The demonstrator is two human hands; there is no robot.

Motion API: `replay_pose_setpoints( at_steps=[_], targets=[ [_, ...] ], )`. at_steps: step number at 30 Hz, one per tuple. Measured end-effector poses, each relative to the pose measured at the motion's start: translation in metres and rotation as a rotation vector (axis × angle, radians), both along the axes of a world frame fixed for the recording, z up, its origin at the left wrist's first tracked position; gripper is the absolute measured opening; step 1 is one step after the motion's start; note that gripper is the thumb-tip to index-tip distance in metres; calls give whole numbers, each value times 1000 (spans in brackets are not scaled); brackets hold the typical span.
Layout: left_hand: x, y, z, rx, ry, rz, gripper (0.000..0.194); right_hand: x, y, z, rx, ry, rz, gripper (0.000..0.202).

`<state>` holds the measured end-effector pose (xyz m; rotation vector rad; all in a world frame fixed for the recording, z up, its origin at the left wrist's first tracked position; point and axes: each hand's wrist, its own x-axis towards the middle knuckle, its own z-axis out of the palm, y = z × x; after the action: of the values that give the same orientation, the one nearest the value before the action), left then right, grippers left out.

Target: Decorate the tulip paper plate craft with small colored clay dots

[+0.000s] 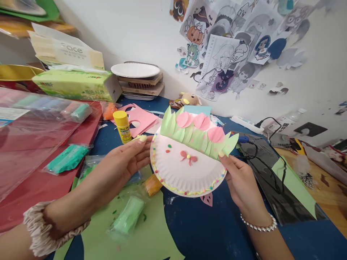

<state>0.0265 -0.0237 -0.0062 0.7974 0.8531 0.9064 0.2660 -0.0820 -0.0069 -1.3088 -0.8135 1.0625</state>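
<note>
Pinching decorated paper plate (176,171) above table (200,231) with right hand (242,180); holding left hand (126,158) loosely spread at its left edge, contact unclear; seemingly inspecting; probably calling next for two-handed support.

Bright, diffuse light with stretched edges.

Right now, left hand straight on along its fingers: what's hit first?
The decorated paper plate, most likely: the left hand points at its left rim, but whether it touches or passes behind is unclear.
</note>
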Motion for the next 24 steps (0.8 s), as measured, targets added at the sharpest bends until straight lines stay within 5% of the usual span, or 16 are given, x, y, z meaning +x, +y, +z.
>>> replay_pose_setpoints(
  at_steps=[7,24],
  targets=[
    [0,0,3,28,-10,25,35,9,7,-4,73,66,-242,28],
    [0,-1,3,49,-25,-31,29,6,8,-8,84,63,-252,28]
  ],
)
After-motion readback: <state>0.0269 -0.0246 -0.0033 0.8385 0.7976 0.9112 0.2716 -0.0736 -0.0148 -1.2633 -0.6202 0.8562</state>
